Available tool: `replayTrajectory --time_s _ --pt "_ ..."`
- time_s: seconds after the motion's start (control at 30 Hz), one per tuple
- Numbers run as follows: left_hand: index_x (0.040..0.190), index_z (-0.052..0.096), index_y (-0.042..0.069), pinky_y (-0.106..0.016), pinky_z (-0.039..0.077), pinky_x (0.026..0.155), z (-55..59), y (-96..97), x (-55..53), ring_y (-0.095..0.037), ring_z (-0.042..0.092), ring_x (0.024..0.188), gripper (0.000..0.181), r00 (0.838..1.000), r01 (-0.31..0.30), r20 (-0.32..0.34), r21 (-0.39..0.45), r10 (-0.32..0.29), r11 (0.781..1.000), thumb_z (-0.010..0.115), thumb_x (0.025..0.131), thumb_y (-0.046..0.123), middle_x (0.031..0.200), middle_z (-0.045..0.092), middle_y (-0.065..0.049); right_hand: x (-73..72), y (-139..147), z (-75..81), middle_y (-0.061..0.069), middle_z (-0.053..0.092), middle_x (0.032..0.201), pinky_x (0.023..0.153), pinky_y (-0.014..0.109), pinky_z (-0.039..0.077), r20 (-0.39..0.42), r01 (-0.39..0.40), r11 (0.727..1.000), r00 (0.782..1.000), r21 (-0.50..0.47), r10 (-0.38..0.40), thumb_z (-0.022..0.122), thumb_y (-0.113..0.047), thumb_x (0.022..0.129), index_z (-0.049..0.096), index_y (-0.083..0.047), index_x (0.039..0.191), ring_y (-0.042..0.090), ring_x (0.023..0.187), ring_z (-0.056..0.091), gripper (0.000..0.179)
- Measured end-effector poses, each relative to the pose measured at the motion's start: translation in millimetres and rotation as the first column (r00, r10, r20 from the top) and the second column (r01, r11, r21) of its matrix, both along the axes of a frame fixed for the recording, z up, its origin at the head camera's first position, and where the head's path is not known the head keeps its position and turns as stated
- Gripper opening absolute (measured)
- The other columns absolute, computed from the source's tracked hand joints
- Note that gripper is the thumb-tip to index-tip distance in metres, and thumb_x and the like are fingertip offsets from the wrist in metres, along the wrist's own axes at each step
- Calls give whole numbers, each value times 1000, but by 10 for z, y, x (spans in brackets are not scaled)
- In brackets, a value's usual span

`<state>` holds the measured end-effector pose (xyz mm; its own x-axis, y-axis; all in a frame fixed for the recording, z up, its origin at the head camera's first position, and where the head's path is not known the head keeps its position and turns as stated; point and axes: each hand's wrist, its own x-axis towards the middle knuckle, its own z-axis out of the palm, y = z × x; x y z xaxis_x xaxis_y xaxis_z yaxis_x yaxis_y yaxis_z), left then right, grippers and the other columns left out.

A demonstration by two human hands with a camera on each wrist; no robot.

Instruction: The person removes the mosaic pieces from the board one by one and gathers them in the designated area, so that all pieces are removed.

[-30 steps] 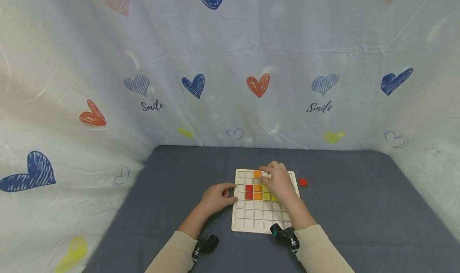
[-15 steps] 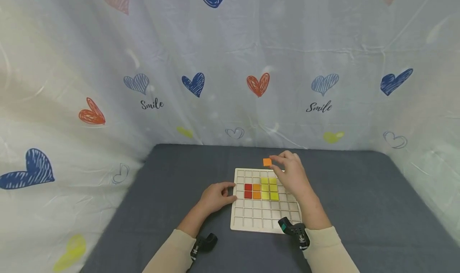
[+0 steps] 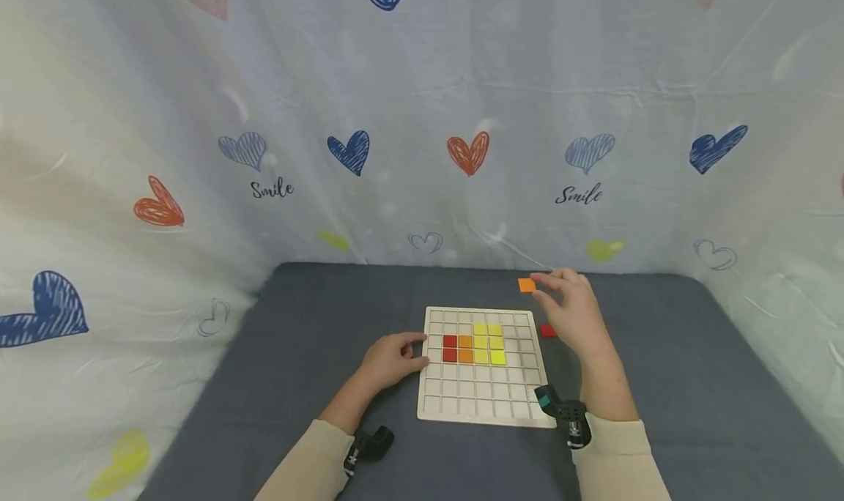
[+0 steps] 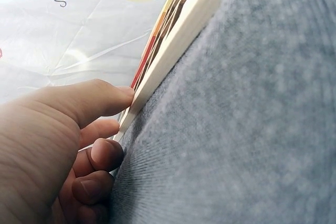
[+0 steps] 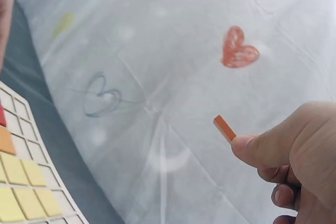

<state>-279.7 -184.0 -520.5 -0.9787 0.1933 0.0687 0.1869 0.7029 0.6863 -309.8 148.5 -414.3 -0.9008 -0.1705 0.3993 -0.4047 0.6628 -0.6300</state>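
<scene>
A square wooden grid board (image 3: 455, 391) lies flat on the grey cloth. Thumb and forefinger tips of my left hand (image 3: 389, 358) rest against its left edge, spaced apart; the left wrist view shows the thumb (image 4: 100, 98) on that edge. Set in the grid are two red tiles (image 3: 450, 348), two orange tiles (image 3: 465, 349) and several yellow tiles (image 3: 489, 343). Beyond the board's far right corner, my right hand (image 3: 576, 314) pinches an orange tile (image 3: 526, 285) by its edge, raised above the cloth. That tile (image 5: 224, 128) appears edge-on in the right wrist view.
One loose red tile (image 3: 548, 330) lies just right of the board, partly covered by the right hand. Grey cloth (image 3: 343, 303) surrounds the board. A pale curtain (image 3: 395, 201) printed with hearts hangs behind and at the sides.
The right hand has lifted the orange tile off the top of the board and carried it rightward past the far right corner. The left hand stays at the board's edge.
</scene>
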Motion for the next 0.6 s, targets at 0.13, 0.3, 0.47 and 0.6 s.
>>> replayTrajectory --time_s 0.13,0.3,0.47,0.6 --pt "133 70 13 -27 31 51 -5 -6 0 -9 39 50 46 1000 5 -4 0 -5 1000 80 91 31 61 48 6 -5 166 -6 15 55 109 83 49 38 -8 37 999 999 -14 -37 68 -2 98 68 3 131 34 105 45 33" --pt "133 70 13 -27 31 51 0 -14 -6 -8 39 50 46 1000 6 1 -3 -6 1000 80 92 32 61 47 7 7 333 -12 16 54 107 87 55 39 -7 82 996 997 -19 -83 67 0 98 67 5 131 40 111 46 33" --pt "132 70 12 -27 32 52 11 -16 -10 -8 40 50 46 1000 11 -6 -5 -11 1000 80 91 30 61 48 7 13 458 -5 19 54 110 88 58 39 24 118 993 993 -21 -118 66 -1 99 66 5 132 43 113 46 33" --pt "132 70 13 -27 33 53 10 -10 -12 -8 40 51 46 1000 11 -6 -16 -11 1000 80 91 31 62 49 7 11 559 -11 21 54 114 84 54 39 52 140 990 989 -6 -140 65 -2 100 65 4 134 42 112 47 34"
